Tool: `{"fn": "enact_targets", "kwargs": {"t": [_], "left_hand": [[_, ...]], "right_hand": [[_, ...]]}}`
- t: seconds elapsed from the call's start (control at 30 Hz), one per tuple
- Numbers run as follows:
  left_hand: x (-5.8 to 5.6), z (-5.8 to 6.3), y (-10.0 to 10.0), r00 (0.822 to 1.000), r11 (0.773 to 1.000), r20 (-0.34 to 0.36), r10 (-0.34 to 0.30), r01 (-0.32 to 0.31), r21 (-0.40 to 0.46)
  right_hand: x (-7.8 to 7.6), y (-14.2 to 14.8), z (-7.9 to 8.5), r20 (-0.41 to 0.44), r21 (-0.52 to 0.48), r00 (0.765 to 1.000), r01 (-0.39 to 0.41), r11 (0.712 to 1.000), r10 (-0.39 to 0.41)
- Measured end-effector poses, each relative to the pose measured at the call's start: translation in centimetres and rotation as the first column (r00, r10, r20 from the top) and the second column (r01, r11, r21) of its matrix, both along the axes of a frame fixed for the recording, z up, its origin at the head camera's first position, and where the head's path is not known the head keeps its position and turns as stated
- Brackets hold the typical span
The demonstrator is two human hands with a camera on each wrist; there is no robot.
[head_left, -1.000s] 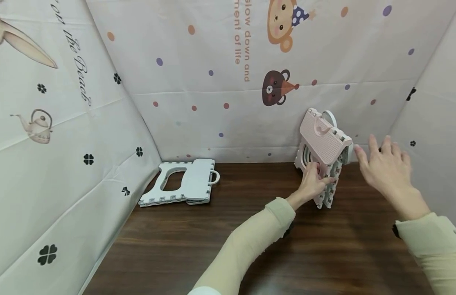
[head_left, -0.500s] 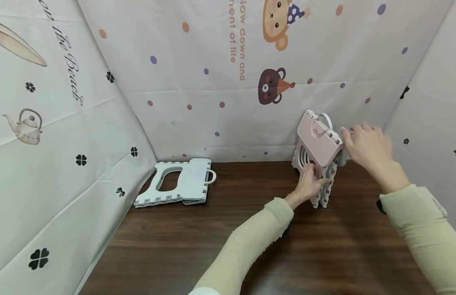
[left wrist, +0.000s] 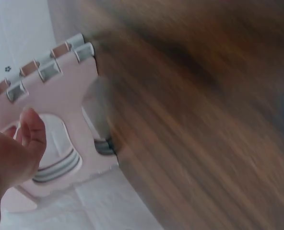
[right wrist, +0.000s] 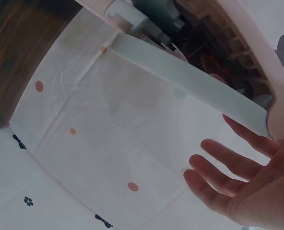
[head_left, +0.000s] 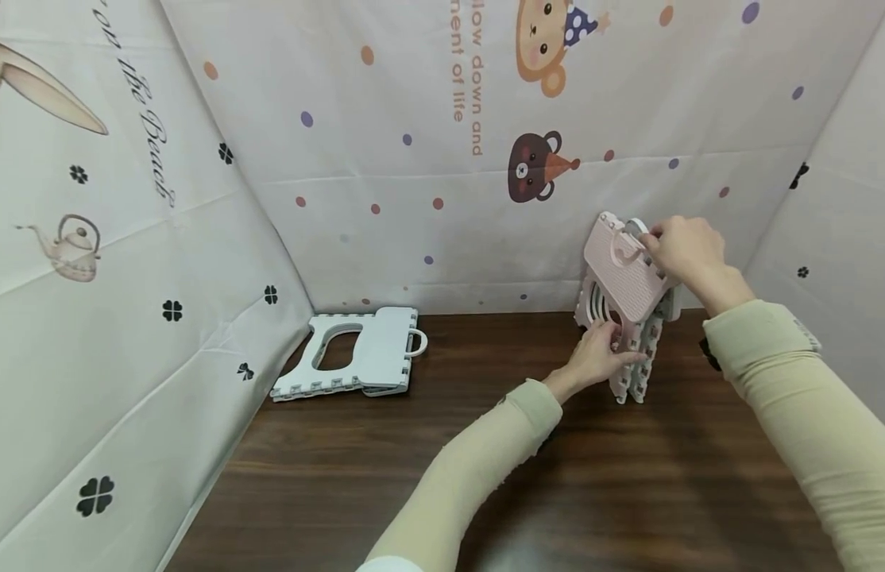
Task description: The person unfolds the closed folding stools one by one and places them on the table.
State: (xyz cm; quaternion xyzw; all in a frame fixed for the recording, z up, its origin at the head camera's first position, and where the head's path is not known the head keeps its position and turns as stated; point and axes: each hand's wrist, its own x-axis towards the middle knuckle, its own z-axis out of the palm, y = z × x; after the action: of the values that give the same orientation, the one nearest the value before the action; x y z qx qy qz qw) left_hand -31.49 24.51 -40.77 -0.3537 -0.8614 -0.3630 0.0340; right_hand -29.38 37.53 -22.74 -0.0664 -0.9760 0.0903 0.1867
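Note:
A pink and white folding stool (head_left: 620,270) stands part-folded on its legs near the back wall, its pink seat sloping down. Through the opening in its pink leg panel (left wrist: 72,91), my left hand (head_left: 594,357) hooks its fingers, with the thumb lying across the panel's edge. At the stool's top right, my right hand (head_left: 687,248) pinches the upper edge beside the white handle (head_left: 636,228). The right wrist view shows the index finger against a white strip (right wrist: 195,81), the other fingers hanging loosely bent below; the thumb is hidden there.
A white folding stool (head_left: 387,345) lies flat on the dark wooden table (head_left: 342,477) at the back left. Patterned cloth walls (head_left: 385,238) close in the back and both sides. The pink stool stands close to the back wall.
My right hand has moved left and up, from beside the stool to its top edge near the white handle. The left hand keeps its hold, and the stool stays about where it was.

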Motion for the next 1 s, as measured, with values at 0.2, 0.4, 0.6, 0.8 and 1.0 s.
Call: {"fn": "enact_targets", "kwargs": {"t": [0.2, 0.4, 0.6, 0.8, 1.0], "left_hand": [[-0.6, 0.0, -1.4, 0.999, 0.999, -0.017, -0.037, 0.038, 0.023], [-0.9, 0.0, -1.9, 0.999, 0.999, -0.026, -0.035, 0.036, 0.020], [-0.8, 0.0, -2.1, 0.998, 0.998, -0.036, -0.054, 0.055, 0.031], [-0.8, 0.1, -2.4, 0.998, 0.998, -0.054, -0.041, 0.043, 0.043], [-0.3, 1.2, -1.8, 0.999, 0.999, 0.016, -0.030, 0.030, 0.016]], "right_hand": [[-0.2, 0.5, -0.3, -0.045, -0.002, 0.999, -0.005, 1.000, 0.005], [-0.3, 0.8, -0.3, -0.048, -0.002, 0.999, -0.009, 1.000, 0.009], [-0.4, 0.5, -0.5, -0.045, 0.001, 0.999, -0.006, 1.000, 0.006], [-0.3, 0.2, -0.7, -0.060, -0.006, 0.998, -0.006, 1.000, 0.006], [0.4, 1.0, -0.9, -0.040, -0.075, 0.999, -0.020, 0.997, 0.017]]}}
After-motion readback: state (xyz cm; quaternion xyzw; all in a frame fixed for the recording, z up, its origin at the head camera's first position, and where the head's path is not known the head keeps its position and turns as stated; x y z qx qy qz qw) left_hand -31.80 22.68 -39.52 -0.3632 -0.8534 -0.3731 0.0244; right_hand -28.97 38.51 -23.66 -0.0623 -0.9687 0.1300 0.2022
